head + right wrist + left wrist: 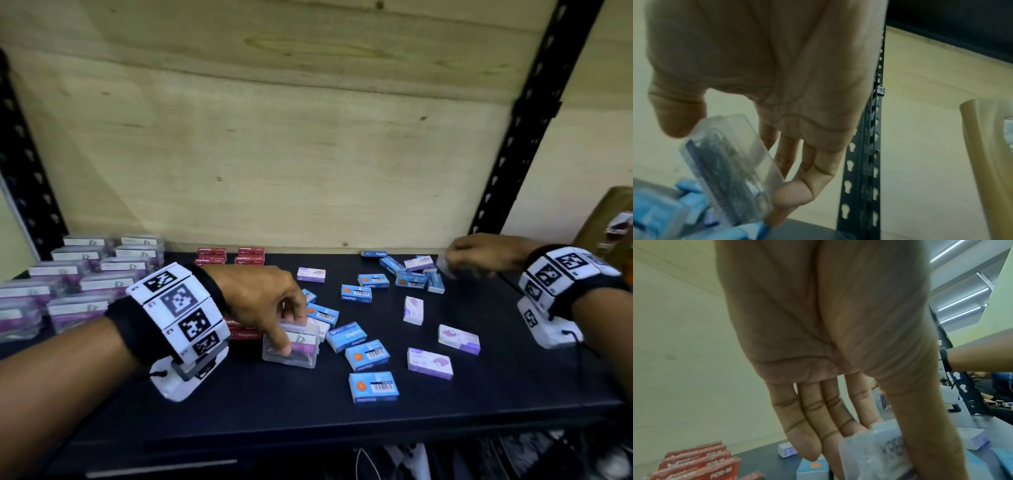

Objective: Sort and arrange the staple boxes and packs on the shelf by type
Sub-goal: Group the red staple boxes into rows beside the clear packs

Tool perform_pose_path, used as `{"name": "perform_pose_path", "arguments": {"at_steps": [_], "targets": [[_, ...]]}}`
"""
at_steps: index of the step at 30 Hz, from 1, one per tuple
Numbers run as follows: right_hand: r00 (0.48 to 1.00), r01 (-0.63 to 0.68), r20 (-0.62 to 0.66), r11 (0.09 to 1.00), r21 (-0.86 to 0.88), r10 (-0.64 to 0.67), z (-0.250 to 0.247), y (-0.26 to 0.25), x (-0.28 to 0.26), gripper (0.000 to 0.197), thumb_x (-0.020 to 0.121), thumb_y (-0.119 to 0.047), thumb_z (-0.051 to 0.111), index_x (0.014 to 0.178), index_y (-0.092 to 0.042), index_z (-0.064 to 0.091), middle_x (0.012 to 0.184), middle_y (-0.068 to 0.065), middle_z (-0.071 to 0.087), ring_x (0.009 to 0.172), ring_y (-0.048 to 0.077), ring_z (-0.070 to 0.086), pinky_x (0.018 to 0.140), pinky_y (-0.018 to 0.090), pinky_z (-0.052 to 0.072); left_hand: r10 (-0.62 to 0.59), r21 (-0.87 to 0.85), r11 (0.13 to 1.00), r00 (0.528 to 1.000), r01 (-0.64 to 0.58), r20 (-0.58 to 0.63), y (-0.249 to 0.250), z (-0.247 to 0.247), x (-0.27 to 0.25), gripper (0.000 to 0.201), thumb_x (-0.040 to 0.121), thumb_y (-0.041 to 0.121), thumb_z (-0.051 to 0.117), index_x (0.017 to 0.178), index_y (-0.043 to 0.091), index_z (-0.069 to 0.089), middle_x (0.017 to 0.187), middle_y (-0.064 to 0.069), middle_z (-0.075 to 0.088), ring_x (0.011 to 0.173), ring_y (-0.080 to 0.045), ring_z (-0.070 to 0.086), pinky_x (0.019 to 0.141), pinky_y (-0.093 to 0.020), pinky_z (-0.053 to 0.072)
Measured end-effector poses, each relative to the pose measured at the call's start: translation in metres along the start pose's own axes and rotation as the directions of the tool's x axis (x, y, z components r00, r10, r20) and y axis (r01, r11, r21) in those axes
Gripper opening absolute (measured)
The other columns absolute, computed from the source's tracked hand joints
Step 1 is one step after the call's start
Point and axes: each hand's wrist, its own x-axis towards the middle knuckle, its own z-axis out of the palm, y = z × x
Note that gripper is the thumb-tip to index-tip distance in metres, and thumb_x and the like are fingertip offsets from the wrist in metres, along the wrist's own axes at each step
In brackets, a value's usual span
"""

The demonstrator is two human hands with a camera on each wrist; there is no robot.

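My left hand (293,334) pinches a clear plastic staple pack (291,353) with a purple label between thumb and fingers, low over the dark shelf (239,404). The left wrist view shows the same clear pack (875,454) against my thumb. At the back right, my right hand (455,265) holds another clear pack (731,170) edge-up between thumb and fingertips (791,191), just above a heap of blue boxes (411,279). Blue boxes (373,387) and white-and-purple boxes (430,363) lie scattered across the middle.
Clear packs (75,284) stand in rows at the left. Red boxes (229,257) are grouped at the back, with more red boxes (245,334) beside my left hand. Black perforated uprights (534,113) frame the plywood back wall. A brown parcel (613,219) sits at the far right.
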Motion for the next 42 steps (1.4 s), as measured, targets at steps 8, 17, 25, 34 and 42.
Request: {"name": "perform_pose_path", "arguments": {"at_steps": [8,17,25,34,42], "targets": [[0.982,0.186,0.028,0.979,0.087,-0.189,0.009,-0.067,-0.008,0.046,0.092,-0.054,0.056,0.082,-0.009,0.06,0.071,0.004,0.059,0.065,0.016,0.051,0.061,0.03,0.044,0.018,-0.015,1.0,0.99,-0.02,-0.14,-0.002,-0.018,-0.021,0.039,0.074,0.045,0.08,0.109,0.03,0.068,0.098,0.015,0.068,0.087,-0.002,0.062,0.073,-0.015,0.049],[0.858,0.465,0.168,0.873,0.146,-0.485,0.048,-0.185,-0.012,0.011,0.094,-0.027,0.063,0.101,-0.018,0.062,0.101,0.006,0.071,0.087,0.018,0.066,0.082,0.04,0.058,-0.157,-0.061,0.987,0.952,0.146,-0.262,-0.043,-0.047,-0.103,0.034,0.073,0.047,0.079,0.102,0.033,0.068,0.094,0.017,0.067,0.081,0.002,0.061,0.069,-0.013,0.045],[0.637,0.739,0.229,0.667,0.09,-0.736,0.092,-0.295,-0.02,0.025,0.089,-0.012,0.068,0.113,-0.014,0.062,0.089,-0.003,0.065,0.067,0.001,0.056,0.063,0.016,0.046,-0.444,-0.053,0.893,0.854,0.447,-0.271,-0.096,-0.035,-0.195,0.037,0.074,0.041,0.081,0.107,0.033,0.066,0.1,0.016,0.064,0.091,-0.004,0.06,0.081,-0.018,0.049],[0.516,0.846,0.39,0.525,-0.092,-0.763,0.145,-0.378,-0.033,0.038,0.084,-0.033,0.07,0.119,-0.029,0.056,0.098,-0.001,0.068,0.088,0.022,0.064,0.077,0.036,0.054,-0.644,-0.083,0.763,0.743,0.641,-0.18,-0.145,0.003,-0.235,0.037,0.077,0.026,0.078,0.112,0.031,0.066,0.104,0.011,0.06,0.093,-0.009,0.058,0.08,-0.021,0.048],[0.49,0.871,0.491,0.429,-0.239,-0.721,0.177,-0.42,-0.045,0.045,0.089,-0.038,0.066,0.129,-0.03,0.047,0.102,-0.003,0.068,0.079,0.018,0.07,0.075,0.033,0.054,-0.709,-0.103,0.705,0.694,0.702,-0.126,-0.166,0.012,-0.249,0.036,0.08,0.024,0.077,0.112,0.031,0.063,0.097,0.017,0.056,0.094,-0.007,0.056,0.081,-0.022,0.045]]}}
